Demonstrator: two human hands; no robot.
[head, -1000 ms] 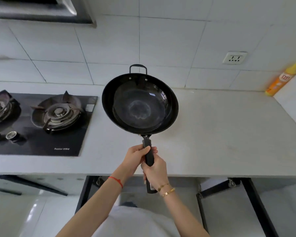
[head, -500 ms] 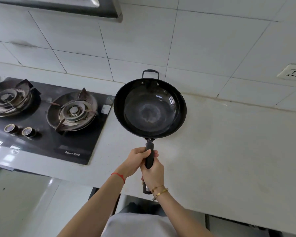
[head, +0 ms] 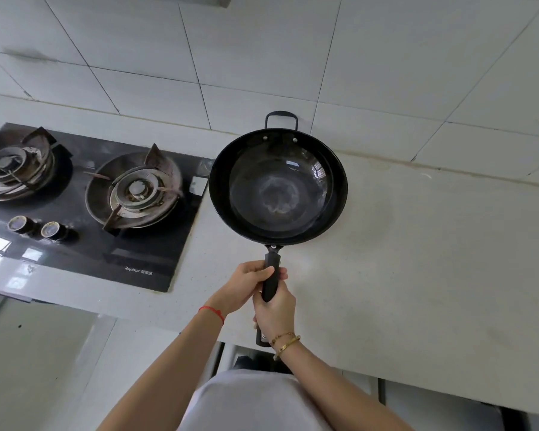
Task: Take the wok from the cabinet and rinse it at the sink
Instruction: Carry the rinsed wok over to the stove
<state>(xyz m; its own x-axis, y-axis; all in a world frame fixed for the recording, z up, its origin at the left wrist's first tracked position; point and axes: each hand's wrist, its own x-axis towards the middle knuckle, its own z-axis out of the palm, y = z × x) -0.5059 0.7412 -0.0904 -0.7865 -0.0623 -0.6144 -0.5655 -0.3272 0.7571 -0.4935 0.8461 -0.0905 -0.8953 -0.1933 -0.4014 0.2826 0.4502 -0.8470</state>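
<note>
Gripping wok [head: 278,186] handle with left hand [head: 246,286] and right hand [head: 274,309], loop end toward wall; nearer stove [head: 87,206] than before.

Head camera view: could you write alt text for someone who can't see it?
Both hands, left hand ahead of right hand, grip the long handle of an empty black wok held over a pale countertop. A two-burner gas stove sits to its left.

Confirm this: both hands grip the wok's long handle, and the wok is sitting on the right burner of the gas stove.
Not quite. Both the left hand and right hand grip the wok by its long handle, but the head view shows it held over the countertop, right of the gas stove, not on a burner.
</note>
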